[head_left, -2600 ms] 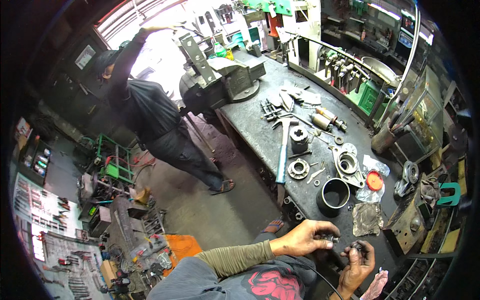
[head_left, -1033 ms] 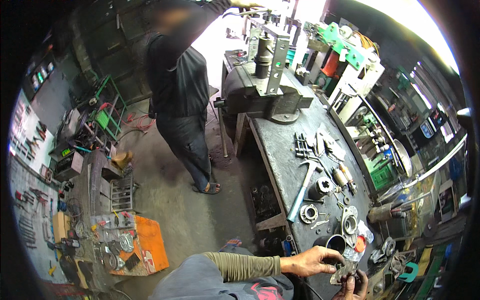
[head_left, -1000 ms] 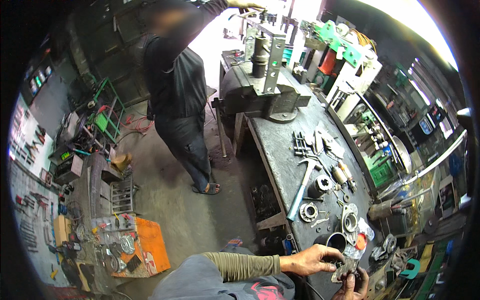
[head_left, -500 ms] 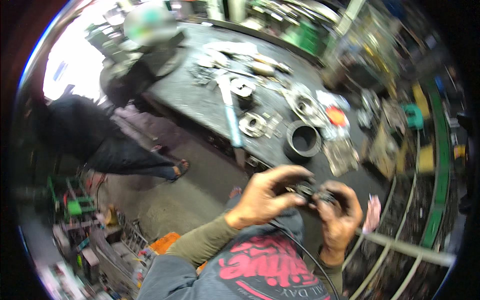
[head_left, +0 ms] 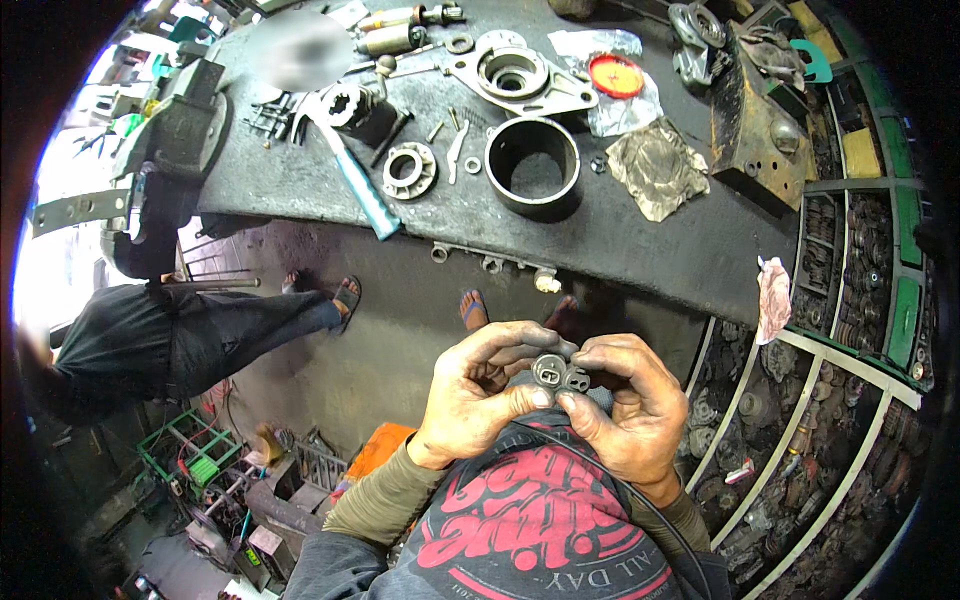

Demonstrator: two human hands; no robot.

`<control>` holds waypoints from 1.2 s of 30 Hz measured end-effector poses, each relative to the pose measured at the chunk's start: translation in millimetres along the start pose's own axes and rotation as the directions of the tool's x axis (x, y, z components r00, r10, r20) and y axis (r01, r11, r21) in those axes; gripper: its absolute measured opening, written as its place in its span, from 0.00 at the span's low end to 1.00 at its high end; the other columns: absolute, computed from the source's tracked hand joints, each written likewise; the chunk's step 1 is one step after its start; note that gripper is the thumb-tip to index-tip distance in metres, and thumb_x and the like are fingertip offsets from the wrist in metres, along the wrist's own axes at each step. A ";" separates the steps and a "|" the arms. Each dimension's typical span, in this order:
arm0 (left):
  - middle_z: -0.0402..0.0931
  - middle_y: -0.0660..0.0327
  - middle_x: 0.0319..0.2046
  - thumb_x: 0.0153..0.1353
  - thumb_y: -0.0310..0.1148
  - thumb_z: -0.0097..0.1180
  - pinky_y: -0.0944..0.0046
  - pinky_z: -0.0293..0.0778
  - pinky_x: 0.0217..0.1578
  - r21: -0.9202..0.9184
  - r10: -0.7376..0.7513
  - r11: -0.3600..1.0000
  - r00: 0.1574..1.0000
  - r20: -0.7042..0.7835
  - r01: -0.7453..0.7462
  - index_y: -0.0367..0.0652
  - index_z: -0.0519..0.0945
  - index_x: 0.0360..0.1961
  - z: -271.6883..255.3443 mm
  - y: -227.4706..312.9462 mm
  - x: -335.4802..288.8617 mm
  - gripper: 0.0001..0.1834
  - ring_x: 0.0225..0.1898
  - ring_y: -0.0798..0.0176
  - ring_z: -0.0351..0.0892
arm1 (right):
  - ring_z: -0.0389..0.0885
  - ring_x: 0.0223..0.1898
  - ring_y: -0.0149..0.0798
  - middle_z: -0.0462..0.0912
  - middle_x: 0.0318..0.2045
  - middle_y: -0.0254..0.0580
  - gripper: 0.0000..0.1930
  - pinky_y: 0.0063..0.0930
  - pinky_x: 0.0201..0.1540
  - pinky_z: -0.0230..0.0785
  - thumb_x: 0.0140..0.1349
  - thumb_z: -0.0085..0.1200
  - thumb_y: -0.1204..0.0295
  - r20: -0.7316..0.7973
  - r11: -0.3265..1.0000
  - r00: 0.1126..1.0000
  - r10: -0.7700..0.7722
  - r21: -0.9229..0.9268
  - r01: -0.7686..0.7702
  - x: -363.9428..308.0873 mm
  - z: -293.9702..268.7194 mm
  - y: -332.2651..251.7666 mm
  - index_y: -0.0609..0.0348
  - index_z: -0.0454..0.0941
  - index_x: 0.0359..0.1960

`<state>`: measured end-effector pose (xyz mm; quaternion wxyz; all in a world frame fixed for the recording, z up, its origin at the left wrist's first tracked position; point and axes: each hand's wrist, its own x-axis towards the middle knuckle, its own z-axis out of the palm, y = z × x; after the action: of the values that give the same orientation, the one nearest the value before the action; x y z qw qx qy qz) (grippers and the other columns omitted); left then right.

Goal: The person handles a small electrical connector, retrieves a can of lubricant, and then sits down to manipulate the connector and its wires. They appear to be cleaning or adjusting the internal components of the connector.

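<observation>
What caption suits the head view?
Left hand and right hand hold small dark parts side by side near a cluttered workbench.

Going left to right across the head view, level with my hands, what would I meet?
Co-worker in dark clothes, your left hand, small dark round parts held between, your right hand, metal rack.

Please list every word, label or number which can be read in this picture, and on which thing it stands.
Dark shirt: large pink lettering, smaller pale lettering below; wording not copied here, the tiniest too small to read.
Small round parts between left hand and right hand: no readable text.
Red disc: none readable.
</observation>
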<state>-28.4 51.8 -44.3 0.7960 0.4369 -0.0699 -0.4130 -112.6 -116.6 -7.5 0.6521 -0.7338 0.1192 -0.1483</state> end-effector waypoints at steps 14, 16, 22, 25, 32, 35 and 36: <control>0.79 0.48 0.54 0.55 0.21 0.71 0.59 0.75 0.60 0.052 -0.061 0.996 0.992 -0.112 0.067 0.31 0.73 0.58 -19.5 -13.8 -7.2 0.30 0.58 0.56 0.79 | 0.83 0.39 0.42 0.82 0.38 0.48 0.17 0.32 0.43 0.76 0.47 0.71 0.79 0.096 0.992 0.994 0.053 -0.119 -0.042 8.5 4.0 19.0 0.64 0.83 0.41; 0.79 0.47 0.54 0.54 0.20 0.71 0.59 0.75 0.60 0.042 -0.083 0.995 0.987 -0.136 0.090 0.31 0.73 0.58 -23.7 -14.4 -8.5 0.30 0.58 0.56 0.79 | 0.83 0.39 0.42 0.82 0.38 0.47 0.17 0.32 0.43 0.76 0.47 0.71 0.78 0.101 0.989 0.994 0.034 -0.149 -0.018 12.6 6.7 17.8 0.63 0.83 0.41; 0.79 0.49 0.54 0.53 0.20 0.72 0.60 0.75 0.59 0.100 -0.031 0.994 0.989 -0.145 0.046 0.31 0.73 0.59 -32.7 -16.5 -8.3 0.32 0.57 0.57 0.79 | 0.82 0.40 0.43 0.81 0.39 0.46 0.18 0.33 0.43 0.76 0.46 0.72 0.77 0.139 0.994 0.990 0.033 -0.104 -0.018 18.4 18.5 20.6 0.61 0.84 0.41; 0.79 0.50 0.54 0.53 0.21 0.72 0.61 0.76 0.58 0.110 -0.034 0.993 0.988 -0.151 0.051 0.31 0.72 0.60 -34.9 -14.9 -9.8 0.33 0.56 0.58 0.80 | 0.82 0.40 0.44 0.81 0.39 0.47 0.18 0.33 0.44 0.76 0.46 0.73 0.77 0.168 0.994 0.985 0.028 -0.107 -0.010 22.2 22.4 20.4 0.61 0.84 0.41; 0.80 0.49 0.51 0.51 0.25 0.75 0.58 0.76 0.58 0.088 -0.074 0.992 0.979 -0.190 0.092 0.32 0.75 0.55 -37.8 -11.0 -12.4 0.31 0.55 0.57 0.81 | 0.83 0.40 0.44 0.81 0.38 0.47 0.18 0.33 0.44 0.76 0.45 0.74 0.77 0.194 0.992 0.976 0.100 -0.091 -0.083 25.2 26.3 21.7 0.61 0.84 0.40; 0.80 0.49 0.51 0.51 0.25 0.76 0.58 0.76 0.59 0.097 -0.099 0.988 0.976 -0.193 0.120 0.32 0.75 0.56 -40.1 -10.6 -13.0 0.31 0.55 0.57 0.81 | 0.83 0.40 0.43 0.81 0.38 0.47 0.18 0.33 0.43 0.76 0.44 0.74 0.77 0.212 0.988 0.968 0.137 -0.100 -0.118 25.2 27.7 21.3 0.61 0.84 0.40; 0.80 0.49 0.51 0.51 0.25 0.75 0.59 0.76 0.59 0.097 -0.103 0.987 0.975 -0.199 0.124 0.31 0.75 0.56 -40.5 -11.9 -15.4 0.32 0.55 0.58 0.81 | 0.83 0.40 0.42 0.81 0.38 0.47 0.18 0.33 0.43 0.76 0.44 0.74 0.78 0.222 0.986 0.964 0.146 -0.107 -0.124 24.7 28.2 20.9 0.61 0.84 0.40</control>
<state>-26.3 85.4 -74.1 0.7490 0.5210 0.0104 -0.4092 -78.7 -102.2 -29.6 0.6356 -0.7654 0.0996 -0.0122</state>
